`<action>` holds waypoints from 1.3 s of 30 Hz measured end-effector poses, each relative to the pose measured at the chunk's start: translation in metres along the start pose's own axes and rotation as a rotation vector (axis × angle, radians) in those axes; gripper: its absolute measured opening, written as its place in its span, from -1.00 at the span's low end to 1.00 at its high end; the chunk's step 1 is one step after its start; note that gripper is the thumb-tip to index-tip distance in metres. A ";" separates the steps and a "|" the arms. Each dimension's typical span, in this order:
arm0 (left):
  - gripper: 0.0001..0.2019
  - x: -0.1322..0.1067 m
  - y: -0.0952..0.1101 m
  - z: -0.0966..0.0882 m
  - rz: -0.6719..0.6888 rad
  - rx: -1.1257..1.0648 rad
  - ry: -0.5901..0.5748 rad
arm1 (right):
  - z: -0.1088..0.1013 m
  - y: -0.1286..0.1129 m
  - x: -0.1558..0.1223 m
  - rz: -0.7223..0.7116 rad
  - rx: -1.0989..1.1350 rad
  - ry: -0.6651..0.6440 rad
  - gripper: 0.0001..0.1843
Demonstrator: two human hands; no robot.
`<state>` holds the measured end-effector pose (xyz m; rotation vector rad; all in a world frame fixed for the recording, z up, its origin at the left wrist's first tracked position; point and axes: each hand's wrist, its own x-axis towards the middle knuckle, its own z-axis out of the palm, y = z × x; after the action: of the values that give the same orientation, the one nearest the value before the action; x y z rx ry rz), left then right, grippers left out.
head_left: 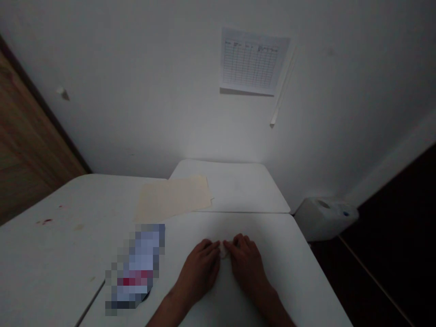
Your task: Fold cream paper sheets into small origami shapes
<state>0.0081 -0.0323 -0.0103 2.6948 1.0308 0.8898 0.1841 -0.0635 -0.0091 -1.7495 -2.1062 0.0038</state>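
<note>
My left hand and my right hand rest close together over the white table. Between their fingertips is a small pale piece, thin and soft-looking; its exact kind is too small and dim to make out. Thumb and fingers of each hand are pinched at its two sides, the left hand at its left edge and the right hand at its right edge. My fingers partly cover it.
A flat beige sheet, cloth or paper, lies across the table joint at the back left. Left of my hands is a blurred-out oblong object. A printed chart hangs on the wall. A whitish container stands beyond the table's right edge.
</note>
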 end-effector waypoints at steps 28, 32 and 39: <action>-0.66 0.027 -0.007 0.030 0.152 0.124 -0.120 | -0.015 0.016 -0.014 0.098 -0.102 0.009 -0.70; -0.56 0.026 -0.008 0.030 0.128 0.156 -0.244 | -0.017 0.016 -0.013 0.091 -0.150 -0.019 -0.68; -0.55 0.028 -0.004 0.027 0.095 0.160 -0.251 | -0.029 0.026 -0.028 0.072 -0.169 -0.059 -0.68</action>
<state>0.0376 -0.0093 -0.0204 2.9123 0.9643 0.4818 0.2209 -0.0917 0.0028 -1.9444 -2.1386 -0.1070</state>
